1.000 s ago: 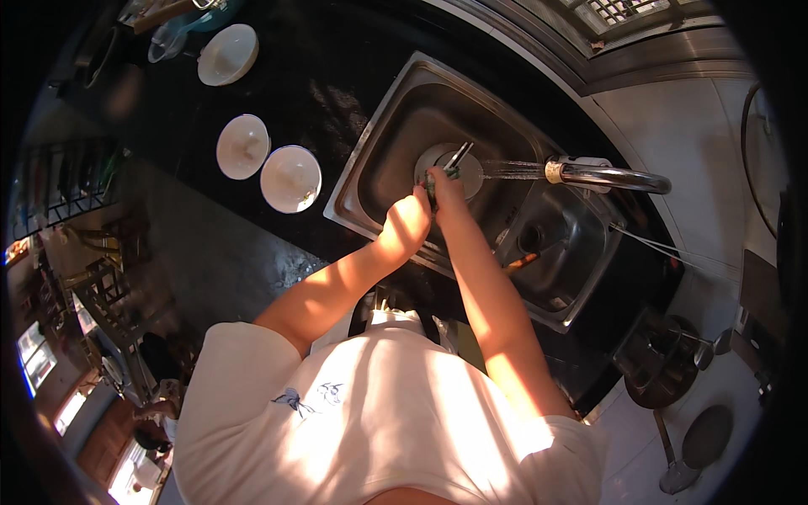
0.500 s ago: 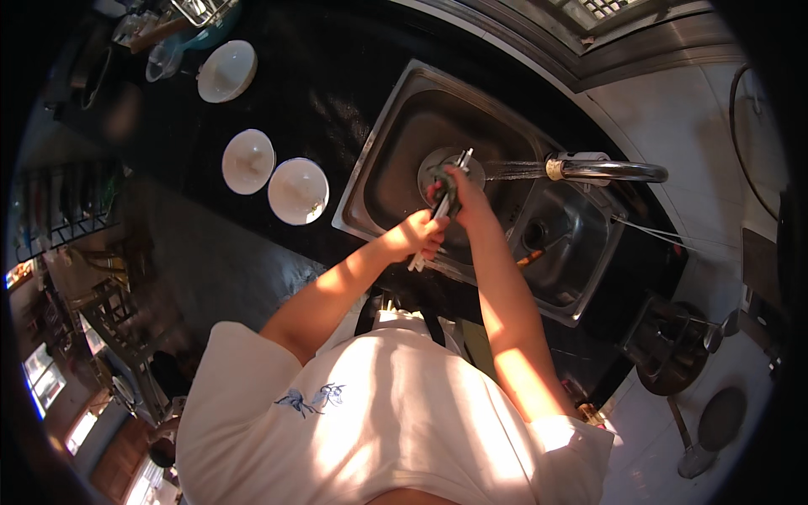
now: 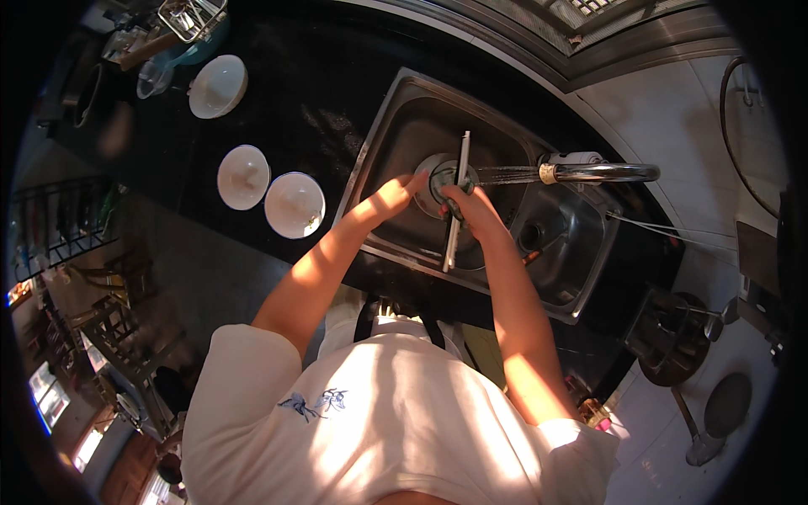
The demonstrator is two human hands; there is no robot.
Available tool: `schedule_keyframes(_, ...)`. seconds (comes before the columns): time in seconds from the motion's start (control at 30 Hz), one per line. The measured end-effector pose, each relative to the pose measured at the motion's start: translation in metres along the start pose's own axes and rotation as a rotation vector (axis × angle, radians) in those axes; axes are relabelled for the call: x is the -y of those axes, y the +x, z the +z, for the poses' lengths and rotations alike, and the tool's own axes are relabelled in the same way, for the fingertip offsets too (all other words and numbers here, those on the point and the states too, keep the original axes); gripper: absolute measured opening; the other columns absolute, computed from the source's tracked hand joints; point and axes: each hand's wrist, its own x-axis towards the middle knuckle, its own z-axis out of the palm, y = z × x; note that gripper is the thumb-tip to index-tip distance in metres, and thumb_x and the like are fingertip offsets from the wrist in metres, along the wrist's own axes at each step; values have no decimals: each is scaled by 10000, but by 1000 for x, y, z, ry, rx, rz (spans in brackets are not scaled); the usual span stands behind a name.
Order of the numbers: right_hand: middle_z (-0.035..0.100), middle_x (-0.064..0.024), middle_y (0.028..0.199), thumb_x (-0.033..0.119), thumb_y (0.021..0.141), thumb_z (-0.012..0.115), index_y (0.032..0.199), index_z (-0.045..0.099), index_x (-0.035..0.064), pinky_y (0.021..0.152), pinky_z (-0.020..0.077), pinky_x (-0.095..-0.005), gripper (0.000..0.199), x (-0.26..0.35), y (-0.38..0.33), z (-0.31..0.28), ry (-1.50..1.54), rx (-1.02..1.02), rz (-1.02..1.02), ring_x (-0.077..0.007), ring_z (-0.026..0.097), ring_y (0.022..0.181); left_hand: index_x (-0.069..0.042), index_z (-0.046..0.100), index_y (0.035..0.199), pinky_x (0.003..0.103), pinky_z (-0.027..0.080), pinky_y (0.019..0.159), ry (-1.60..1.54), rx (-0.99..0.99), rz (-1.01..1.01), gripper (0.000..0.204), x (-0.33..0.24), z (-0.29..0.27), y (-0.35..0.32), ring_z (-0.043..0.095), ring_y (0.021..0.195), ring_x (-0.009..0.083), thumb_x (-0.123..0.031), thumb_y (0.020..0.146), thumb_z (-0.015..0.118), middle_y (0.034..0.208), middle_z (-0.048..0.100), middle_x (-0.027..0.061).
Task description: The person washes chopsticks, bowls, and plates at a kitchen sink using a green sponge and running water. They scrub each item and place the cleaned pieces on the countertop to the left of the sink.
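Observation:
In the large sink basin (image 3: 396, 139), a pale bowl (image 3: 427, 165) sits under the running water. My left hand (image 3: 402, 194) is closed at the bowl's left rim, its fingertips partly hidden. A bundle of chopsticks (image 3: 464, 156) slants across the bowl's right side, light at both ends. My right hand (image 3: 471, 209) is wrapped round their middle, together with a dark green scrubbing cloth (image 3: 441, 178) that lies over the bowl. How many chopsticks there are cannot be made out.
A curved metal faucet (image 3: 602, 172) pours from the right. The small basin (image 3: 572, 261) holds an orange-brown handled thing (image 3: 532, 257). Two white bowls (image 3: 244, 177) (image 3: 295, 204) stand left of the sink, another bowl (image 3: 218, 86) farther back. A wire rack (image 3: 194, 18) is at far left.
My left hand has let go of the chopsticks' near end and moved up and left to the bowl. The chopsticks have swung more upright in my right hand.

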Motion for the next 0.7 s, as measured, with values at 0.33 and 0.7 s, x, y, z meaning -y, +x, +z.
schedule_keyframes(0.33, 595, -76, 793, 127, 803, 643, 970, 563, -9, 590, 506, -313, 230, -19, -27, 6, 14, 97, 121, -189, 629, 616, -81, 546, 860, 282, 482, 671, -934, -357, -245, 393, -60, 26, 77, 536, 718, 142, -435, 970, 418, 765, 537, 22)
schedule_keyframes(0.7, 658, -215, 819, 364, 685, 746, 907, 622, -33, 625, 522, -418, 472, -12, -18, 15, -1023, -350, -62, -327, 661, 711, -139, 370, 722, 232, 214, 413, -1106, -657, -204, 382, -83, 45, 76, 246, 457, 71, -412, 989, 382, 582, 277, -41)
